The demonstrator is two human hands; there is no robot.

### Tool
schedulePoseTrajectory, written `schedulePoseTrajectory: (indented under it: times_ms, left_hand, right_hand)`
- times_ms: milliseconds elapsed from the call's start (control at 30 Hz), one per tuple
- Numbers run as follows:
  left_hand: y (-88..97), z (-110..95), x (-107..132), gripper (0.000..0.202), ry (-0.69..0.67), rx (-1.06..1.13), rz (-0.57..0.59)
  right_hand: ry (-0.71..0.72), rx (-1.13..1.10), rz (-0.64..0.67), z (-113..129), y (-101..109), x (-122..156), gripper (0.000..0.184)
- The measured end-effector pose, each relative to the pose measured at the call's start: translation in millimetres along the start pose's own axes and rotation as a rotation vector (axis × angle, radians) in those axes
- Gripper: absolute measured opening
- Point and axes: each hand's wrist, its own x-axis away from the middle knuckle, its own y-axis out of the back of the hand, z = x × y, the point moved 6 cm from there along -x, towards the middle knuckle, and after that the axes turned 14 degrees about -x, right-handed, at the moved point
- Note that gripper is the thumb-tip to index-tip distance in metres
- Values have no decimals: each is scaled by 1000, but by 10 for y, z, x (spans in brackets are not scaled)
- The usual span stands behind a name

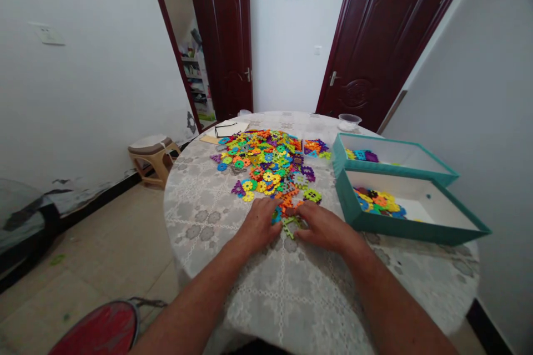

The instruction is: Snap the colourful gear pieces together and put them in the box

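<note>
A heap of small bright plastic interlocking pieces point(266, 161) lies spread over the middle of a round table point(258, 299) with a grey lace cloth. My left hand point(260, 224) and my right hand point(322, 227) rest side by side at the near edge of the heap. Their fingers are curled and pinched on a small joined cluster of orange, green and blue pieces point(287, 216) between them. How each fingertip grips is partly hidden by the hands themselves.
Two teal boxes stand at the right: the nearer box point(375, 222) and the farther box point(400, 175), both holding some coloured pieces. A clear bowl point(348, 120), glasses point(225, 129), a stool point(153, 156), a red round object point(100, 330) and two dark doors surround the table.
</note>
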Motion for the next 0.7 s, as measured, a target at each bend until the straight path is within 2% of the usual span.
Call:
schedulePoseTrajectory:
  times_ms: [133,267,367,500,567,700]
  left_hand:
    - [84,134,28,58,78,161,-85]
    - [228,428,79,45,316,402,-146]
    - [265,634,116,37,467,591,-198]
    - [223,693,131,47,513,758,-204]
    - [220,638,129,47,486,676,-169]
    - [237,441,131,26,318,254,-81]
  right_hand:
    - [-7,22,-8,44,-25,0,45]
    - [-18,20,14,73,-53,-6,49]
    - [-33,7,46,75,-85,-8,56]
    - [-61,17,69,62,-142,-12,61]
    - [-53,18,67,64,-154,-15,53]
    - [-49,21,90,46,-123,-8,37]
